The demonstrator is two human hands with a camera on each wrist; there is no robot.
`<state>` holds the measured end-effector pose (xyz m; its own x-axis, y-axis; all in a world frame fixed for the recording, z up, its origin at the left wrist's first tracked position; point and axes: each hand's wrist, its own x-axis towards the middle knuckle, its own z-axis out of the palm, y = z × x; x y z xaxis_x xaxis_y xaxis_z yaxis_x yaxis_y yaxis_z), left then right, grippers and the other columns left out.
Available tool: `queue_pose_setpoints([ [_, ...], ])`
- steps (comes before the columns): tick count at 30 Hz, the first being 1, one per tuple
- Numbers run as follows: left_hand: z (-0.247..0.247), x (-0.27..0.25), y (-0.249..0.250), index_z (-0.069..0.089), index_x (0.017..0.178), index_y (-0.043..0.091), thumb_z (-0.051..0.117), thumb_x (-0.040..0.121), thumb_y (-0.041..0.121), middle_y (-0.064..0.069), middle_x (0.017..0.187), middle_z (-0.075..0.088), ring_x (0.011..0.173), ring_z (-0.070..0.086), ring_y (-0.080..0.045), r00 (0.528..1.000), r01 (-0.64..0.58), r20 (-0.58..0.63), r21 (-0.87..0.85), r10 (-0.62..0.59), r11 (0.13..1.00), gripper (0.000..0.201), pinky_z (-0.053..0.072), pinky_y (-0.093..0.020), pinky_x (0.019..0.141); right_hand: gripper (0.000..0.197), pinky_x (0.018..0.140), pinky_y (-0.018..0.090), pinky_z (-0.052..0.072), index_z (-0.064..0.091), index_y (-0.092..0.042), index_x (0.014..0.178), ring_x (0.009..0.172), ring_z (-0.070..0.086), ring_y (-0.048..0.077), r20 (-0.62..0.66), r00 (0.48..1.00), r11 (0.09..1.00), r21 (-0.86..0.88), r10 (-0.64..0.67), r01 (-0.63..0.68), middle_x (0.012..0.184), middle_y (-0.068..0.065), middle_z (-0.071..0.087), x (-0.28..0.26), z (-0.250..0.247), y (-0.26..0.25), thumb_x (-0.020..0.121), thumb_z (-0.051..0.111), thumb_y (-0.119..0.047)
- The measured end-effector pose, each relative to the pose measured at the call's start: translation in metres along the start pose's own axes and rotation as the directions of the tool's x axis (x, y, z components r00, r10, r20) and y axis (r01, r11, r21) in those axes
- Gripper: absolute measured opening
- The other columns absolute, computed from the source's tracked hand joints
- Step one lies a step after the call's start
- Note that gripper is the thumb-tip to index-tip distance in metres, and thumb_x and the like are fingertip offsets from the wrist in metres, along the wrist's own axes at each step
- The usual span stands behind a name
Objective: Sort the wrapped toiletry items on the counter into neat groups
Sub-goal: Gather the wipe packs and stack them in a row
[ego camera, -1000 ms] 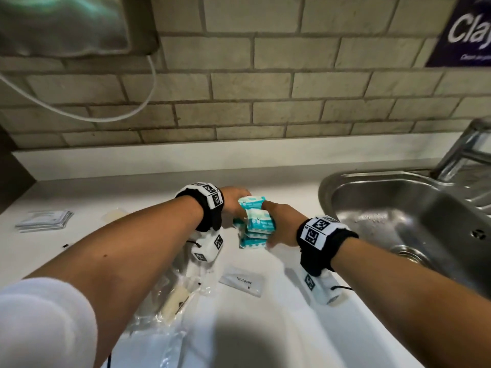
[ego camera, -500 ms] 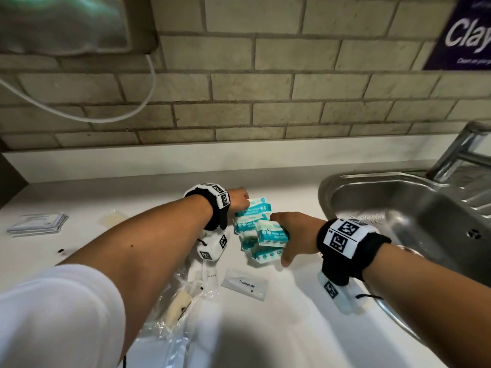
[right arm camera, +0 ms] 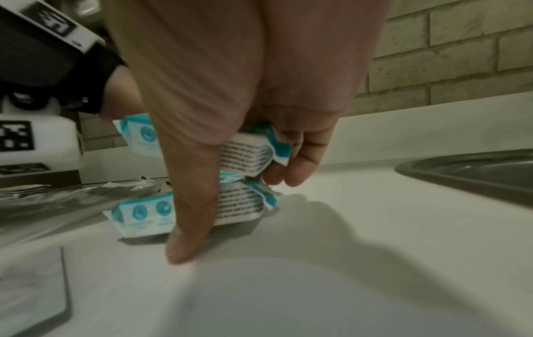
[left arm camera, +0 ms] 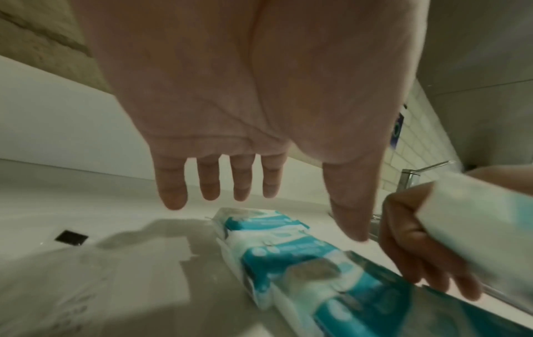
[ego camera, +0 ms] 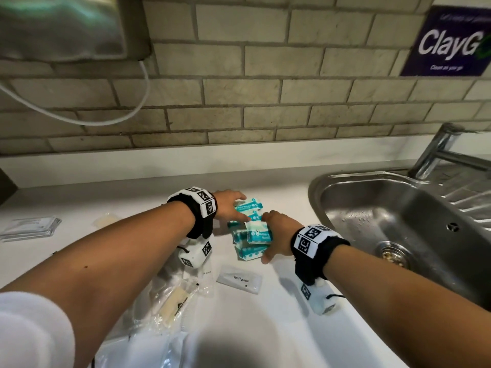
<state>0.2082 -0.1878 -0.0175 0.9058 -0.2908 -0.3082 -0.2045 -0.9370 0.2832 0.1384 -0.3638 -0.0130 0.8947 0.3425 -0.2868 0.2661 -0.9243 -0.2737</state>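
Several teal-and-white wipe packs (ego camera: 248,208) lie in a loose row on the white counter (ego camera: 279,328) beside the sink. My left hand (ego camera: 235,207) hovers flat over the far packs (left arm camera: 288,248), fingers straight and holding nothing. My right hand (ego camera: 267,236) grips one wipe pack (right arm camera: 245,157) between thumb and fingers, just above another pack (right arm camera: 144,214) that lies on the counter. In the left wrist view the held pack (left arm camera: 476,216) is blurred at the right edge. A white toothpaste sachet (ego camera: 239,278) lies nearer to me.
The steel sink (ego camera: 398,224) and its tap (ego camera: 438,150) take up the right side. Clear-wrapped items (ego camera: 175,301) lie under my left forearm. A stack of flat sachets (ego camera: 29,227) and a small pale sachet (ego camera: 105,219) sit at the left. A brick wall stands behind.
The stack that both hands held together a second ago is now spread on the counter. My left hand has let go and flattened out. My right hand kept one pack.
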Motion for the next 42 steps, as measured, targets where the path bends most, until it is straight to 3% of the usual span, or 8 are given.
queue_pose_setpoints([
  [8,0.008,-0.026,0.012,0.038,0.142,0.021,0.075,0.071,0.055,-0.005,0.136,0.046,0.125,0.039,-0.027,0.998,-0.06,-0.018,0.174,0.064,0.983,0.086,0.035,-0.037,0.101,0.056,0.074,0.026,0.04,0.042,-0.024,0.1,0.087,0.054,0.017,0.01,1.0,0.994,0.107,-0.003,0.002,0.096,-0.006,0.056,-0.008,-0.013,0.01,0.068,0.083,-0.042],
  [13,0.005,-0.065,0.023,0.053,0.091,0.021,0.071,0.08,0.045,0.003,0.093,0.051,0.087,0.051,-0.019,0.986,-0.136,-0.077,0.12,0.146,0.983,0.032,0.038,-0.027,0.066,0.043,0.066,0.027,0.042,0.038,-0.018,0.103,0.082,0.056,0.02,-0.02,1.0,0.992,0.126,0.001,0.002,0.098,0.002,0.06,-0.017,-0.015,0.011,0.082,0.069,-0.04],
  [16,0.018,-0.093,0.034,0.062,0.085,0.023,0.072,0.082,0.036,0.011,0.077,0.058,0.067,0.052,-0.008,0.98,-0.198,0.04,0.043,0.196,0.979,0.016,0.036,-0.015,0.054,0.047,0.064,0.03,0.039,0.032,-0.014,0.109,0.077,0.055,0.022,-0.019,1.0,0.984,0.178,0.022,-0.019,0.088,0.001,0.055,-0.022,-0.012,0.009,0.085,0.064,-0.038],
  [21,0.057,-0.122,0.041,0.07,0.113,0.024,0.073,0.081,0.028,0.005,0.105,0.066,0.094,0.06,-0.012,0.958,-0.253,0.157,0.056,0.241,0.966,0.032,0.046,-0.019,0.079,0.041,0.063,0.03,0.039,0.033,-0.014,0.111,0.07,0.051,0.017,0.012,1.0,0.982,0.188,0.007,-0.009,0.083,-0.001,0.054,-0.032,-0.005,0.006,0.087,0.061,-0.032],
  [24,0.059,-0.132,0.03,0.071,0.112,0.025,0.071,0.082,0.023,0.002,0.109,0.065,0.099,0.06,-0.016,0.973,-0.218,0.106,0.119,0.205,0.969,0.03,0.046,-0.022,0.083,0.038,0.071,0.029,0.041,0.039,-0.019,0.108,0.084,0.054,0.022,0.077,0.996,0.989,0.141,-0.05,0.039,0.1,0.002,0.058,-0.038,0.001,0.006,0.083,0.066,-0.029],
  [29,0.048,-0.145,-0.001,0.071,0.113,0.027,0.072,0.081,0.022,0.004,0.112,0.065,0.101,0.06,-0.015,0.995,-0.063,0.081,0.172,0.05,0.983,0.032,0.048,-0.025,0.089,0.035,0.067,0.026,0.045,0.052,-0.017,0.098,0.087,0.057,0.022,0.113,0.985,0.992,0.014,-0.128,0.128,0.095,-0.002,0.057,-0.047,0.013,0.001,0.075,0.074,-0.03],
  [33,0.044,-0.145,-0.008,0.069,0.115,0.028,0.074,0.08,0.025,0.006,0.113,0.065,0.1,0.059,-0.012,0.999,0.021,0.047,0.133,-0.027,0.991,0.036,0.047,-0.024,0.091,0.038,0.072,0.026,0.044,0.058,-0.018,0.102,0.087,0.055,0.019,0.066,0.98,0.98,-0.06,-0.187,0.191,0.101,0.0,0.056,-0.047,0.021,-0.002,0.071,0.078,-0.031],
  [42,0.035,-0.121,0.022,0.058,0.124,0.021,0.072,0.082,0.039,0.004,0.113,0.06,0.09,0.057,-0.013,0.997,-0.001,-0.081,0.015,0.002,1.0,0.048,0.042,-0.024,0.077,0.059,0.073,0.026,0.05,0.051,-0.014,0.107,0.088,0.058,0.018,-0.012,0.989,0.982,0.113,-0.15,0.15,0.101,-0.002,0.057,-0.04,0.021,0.008,0.061,0.087,-0.024],
])
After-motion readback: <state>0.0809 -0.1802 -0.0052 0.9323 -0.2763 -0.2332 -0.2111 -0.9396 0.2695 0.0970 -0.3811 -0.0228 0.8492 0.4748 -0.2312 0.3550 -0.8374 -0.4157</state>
